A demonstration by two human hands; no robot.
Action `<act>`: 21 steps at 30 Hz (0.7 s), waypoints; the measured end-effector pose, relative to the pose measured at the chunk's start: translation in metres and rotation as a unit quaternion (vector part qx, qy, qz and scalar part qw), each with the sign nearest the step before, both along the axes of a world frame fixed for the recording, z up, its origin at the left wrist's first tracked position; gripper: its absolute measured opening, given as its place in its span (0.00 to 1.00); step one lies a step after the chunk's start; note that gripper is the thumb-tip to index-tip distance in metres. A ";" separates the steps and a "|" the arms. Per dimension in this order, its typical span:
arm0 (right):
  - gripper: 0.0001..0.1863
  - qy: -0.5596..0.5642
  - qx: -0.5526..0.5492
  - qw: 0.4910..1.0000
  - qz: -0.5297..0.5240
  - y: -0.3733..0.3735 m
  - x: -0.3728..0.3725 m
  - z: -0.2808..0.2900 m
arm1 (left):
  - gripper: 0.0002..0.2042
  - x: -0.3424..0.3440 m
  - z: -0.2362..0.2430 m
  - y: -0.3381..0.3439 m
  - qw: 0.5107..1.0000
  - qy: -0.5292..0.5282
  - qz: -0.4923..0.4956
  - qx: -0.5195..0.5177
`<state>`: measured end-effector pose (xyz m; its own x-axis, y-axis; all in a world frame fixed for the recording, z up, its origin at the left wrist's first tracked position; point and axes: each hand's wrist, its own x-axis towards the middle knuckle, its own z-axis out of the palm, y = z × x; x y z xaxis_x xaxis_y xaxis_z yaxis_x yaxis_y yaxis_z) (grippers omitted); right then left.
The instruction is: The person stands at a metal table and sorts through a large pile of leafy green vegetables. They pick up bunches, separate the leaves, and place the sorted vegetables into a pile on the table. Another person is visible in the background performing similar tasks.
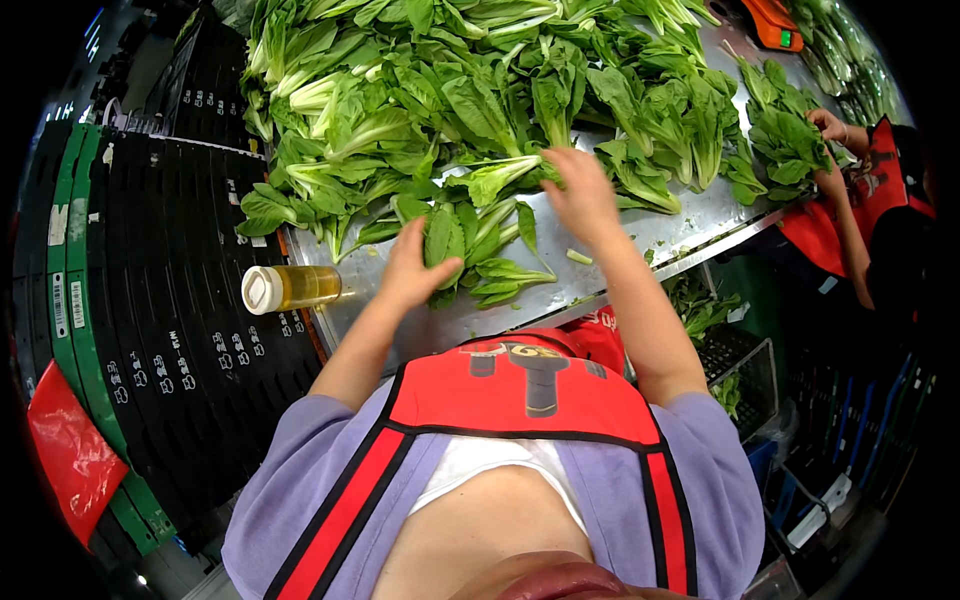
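Note:
Loose heads of leafy greens (480,100) with pale stems cover much of a metal table (375,340). My left hand (412,270) is open at the near edge of the pile, thumb and fingers spread beside a broad green leaf (443,238). My right hand (582,195) reaches in from the right, its fingertips at the pale root end of one leafy green head (497,180). That hand is slightly blurred, and I cannot make out whether its fingers grip the stem. A few smaller leaves (508,278) lie between my hands and the table's near edge.
A capped bottle of yellowish liquid (300,287) lies left of my left hand. Black crates (170,290) stand along the left. An orange device (772,22) sits at the far right; a co-worker's hands (832,135) handle greens nearby. A dark basket (745,370) stands below the table.

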<state>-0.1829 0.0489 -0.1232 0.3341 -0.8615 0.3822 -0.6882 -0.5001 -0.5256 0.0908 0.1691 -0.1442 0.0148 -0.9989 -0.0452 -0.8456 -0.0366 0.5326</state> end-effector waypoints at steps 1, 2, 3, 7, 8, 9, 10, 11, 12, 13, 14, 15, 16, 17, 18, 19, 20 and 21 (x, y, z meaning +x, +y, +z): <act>0.22 -0.005 -0.005 1.000 0.021 -0.005 0.015 -0.011 | 0.41 -0.016 0.005 0.001 1.000 0.002 -0.004 0.000; 0.24 0.025 -0.041 0.999 0.020 -0.009 0.029 -0.024 | 0.44 -0.034 0.017 0.001 0.999 -0.039 -0.024 0.026; 0.23 0.041 -0.083 0.995 0.028 -0.016 0.037 -0.037 | 0.47 -0.049 0.026 -0.001 0.995 -0.079 -0.046 0.050; 0.17 0.029 -0.130 0.990 0.035 -0.029 0.035 -0.027 | 0.48 -0.069 0.023 -0.009 0.982 -0.156 -0.089 0.057; 0.17 0.035 -0.128 0.991 0.034 -0.027 0.026 -0.017 | 0.48 -0.072 0.021 -0.009 0.983 -0.151 -0.091 0.057; 0.16 -0.009 -0.097 0.995 0.029 -0.024 0.015 0.000 | 0.48 -0.074 0.025 -0.011 0.977 -0.160 -0.117 0.078; 0.14 -0.057 -0.063 0.996 0.025 -0.022 0.003 0.013 | 0.48 -0.075 0.027 -0.011 0.970 -0.171 -0.141 0.103; 0.13 -0.105 -0.076 0.992 -0.007 -0.025 -0.011 0.020 | 0.48 -0.074 0.027 -0.010 0.973 -0.147 -0.153 0.090; 0.12 -0.157 -0.088 0.983 -0.037 -0.032 -0.026 0.023 | 0.48 -0.073 0.029 -0.008 0.972 -0.150 -0.151 0.096; 0.13 -0.139 -0.065 0.983 -0.103 -0.039 -0.045 0.030 | 0.48 -0.075 0.034 -0.009 0.968 -0.145 -0.175 0.108; 0.14 -0.120 -0.041 0.978 -0.168 -0.044 -0.065 0.031 | 0.48 -0.077 0.037 -0.008 0.963 -0.141 -0.197 0.120; 0.16 -0.037 -0.091 0.969 -0.225 -0.052 -0.086 0.027 | 0.48 -0.080 0.039 -0.008 0.956 -0.159 -0.216 0.116; 0.19 0.045 -0.142 0.949 -0.277 -0.057 -0.096 0.030 | 0.48 -0.078 0.036 -0.008 0.956 -0.162 -0.216 0.115; 0.19 0.042 -0.143 0.949 -0.277 -0.057 -0.097 0.029 | 0.48 -0.076 0.028 -0.007 0.950 -0.184 -0.231 0.100; 0.23 0.039 -0.172 0.942 -0.284 -0.053 -0.097 0.031 | 0.48 -0.075 0.024 -0.007 0.944 -0.205 -0.245 0.087; 0.27 0.035 -0.200 0.935 -0.291 -0.049 -0.095 0.033 | 0.41 -0.072 0.024 -0.008 0.954 -0.181 -0.235 0.036; 0.27 0.033 -0.201 0.935 -0.291 -0.042 -0.090 0.030 | 0.41 -0.066 0.021 -0.012 0.954 -0.182 -0.234 0.036; 0.28 0.004 -0.197 0.951 -0.239 -0.031 -0.081 0.023 | 0.38 -0.059 0.013 -0.019 0.961 -0.142 -0.237 0.017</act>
<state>-0.2634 0.0177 -0.0999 -0.0551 -0.7056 0.7065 -0.8900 -0.2860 -0.3551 0.0316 0.1505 -0.1310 -0.4258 -0.8940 -0.1395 -0.8821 0.3758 0.2840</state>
